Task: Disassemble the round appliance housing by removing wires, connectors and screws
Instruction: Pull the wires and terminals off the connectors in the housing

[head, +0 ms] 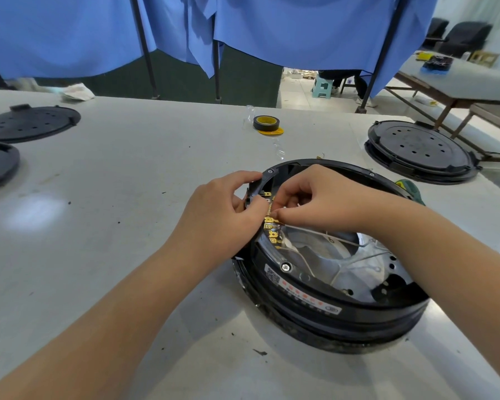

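Both hands meet at the left inner rim of the round black plastic appliance housing [324,310]: the left hand [223,215] grips the rim, the right hand [315,197] pinches a white wire [324,233] at the row of brass spade connectors [272,230]. Inside shows a dull silver metal plate; the housing sits on the grey bench [113,226], right of centre.

Housing [329,307] sat on counter [127,226]. Tape roll [266,123] lay behind housing; one lid [419,150] right-behind it; two lids [29,122] far left.
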A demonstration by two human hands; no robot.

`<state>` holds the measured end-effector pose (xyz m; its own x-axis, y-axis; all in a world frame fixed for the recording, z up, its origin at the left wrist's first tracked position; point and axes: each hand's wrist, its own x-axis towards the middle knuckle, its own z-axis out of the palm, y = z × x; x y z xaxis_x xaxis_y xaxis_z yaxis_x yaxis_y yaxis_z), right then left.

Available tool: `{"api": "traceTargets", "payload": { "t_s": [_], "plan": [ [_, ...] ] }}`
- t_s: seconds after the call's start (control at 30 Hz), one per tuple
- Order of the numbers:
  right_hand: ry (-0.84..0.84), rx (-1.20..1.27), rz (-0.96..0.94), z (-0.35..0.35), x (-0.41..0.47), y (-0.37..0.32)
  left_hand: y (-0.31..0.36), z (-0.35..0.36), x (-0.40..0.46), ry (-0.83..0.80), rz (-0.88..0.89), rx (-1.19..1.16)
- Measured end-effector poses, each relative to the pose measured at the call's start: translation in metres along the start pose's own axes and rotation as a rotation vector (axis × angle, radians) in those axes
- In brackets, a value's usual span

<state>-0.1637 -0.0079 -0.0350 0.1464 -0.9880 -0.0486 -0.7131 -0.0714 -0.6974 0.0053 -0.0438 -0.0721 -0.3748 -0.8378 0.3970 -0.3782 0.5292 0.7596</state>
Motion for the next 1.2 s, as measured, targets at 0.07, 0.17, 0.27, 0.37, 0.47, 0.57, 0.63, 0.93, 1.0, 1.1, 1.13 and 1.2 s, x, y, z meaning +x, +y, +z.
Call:
{"api": "traceTargets", "payload": {
  "t_s": [0.07, 0.17, 0.27, 0.37, 0.47, 0.57, 0.63, 0.93, 1.0, 1.1, 1.13, 1.2],
  "plan": [
    [-0.008, 0.005, 0.018, 0.0, 0.001, 0.0, 0.001, 0.0, 0.0, -0.001, -0.003, -0.01],
    [-0.022, -0.016, 0.033, 0.0, 0.003, -0.001, 0.001, 0.0, 0.0, 0.001, 0.004, -0.007],
    [-0.025, -0.031, 0.029, 0.001, 0.003, -0.003, 0.001, 0.0, 0.001, 0.009, -0.005, 0.003],
    [-0.022, -0.043, 0.028, 0.0, 0.001, -0.004, 0.001, 0.0, 0.001, 0.011, -0.013, 0.006],
    [-0.013, -0.047, 0.042, -0.001, -0.001, -0.003, 0.001, 0.0, 0.001, 0.014, -0.011, 0.018],
    [-0.001, -0.049, 0.057, -0.001, -0.001, -0.002, 0.002, -0.001, 0.0, 0.015, -0.003, 0.022],
    [0.009, -0.046, 0.052, -0.001, -0.001, -0.002, 0.001, -0.001, 0.0, 0.013, 0.0, 0.022],
    [0.201, 0.057, -0.098, -0.011, -0.008, -0.012, 0.003, -0.001, 0.0, 0.004, -0.051, 0.011],
    [0.207, 0.033, -0.17, -0.013, -0.016, -0.018, 0.003, 0.0, 0.0, 0.005, -0.053, 0.01],
    [0.156, -0.036, -0.227, -0.01, -0.031, -0.023, 0.001, 0.001, 0.001, 0.012, -0.055, 0.013],
    [0.136, -0.068, -0.222, -0.007, -0.035, -0.024, 0.001, 0.001, 0.001, 0.015, -0.058, 0.016],
    [0.135, -0.167, -0.195, 0.0, -0.041, -0.022, 0.002, 0.001, 0.0, 0.015, -0.064, 0.021]
  ]
}}
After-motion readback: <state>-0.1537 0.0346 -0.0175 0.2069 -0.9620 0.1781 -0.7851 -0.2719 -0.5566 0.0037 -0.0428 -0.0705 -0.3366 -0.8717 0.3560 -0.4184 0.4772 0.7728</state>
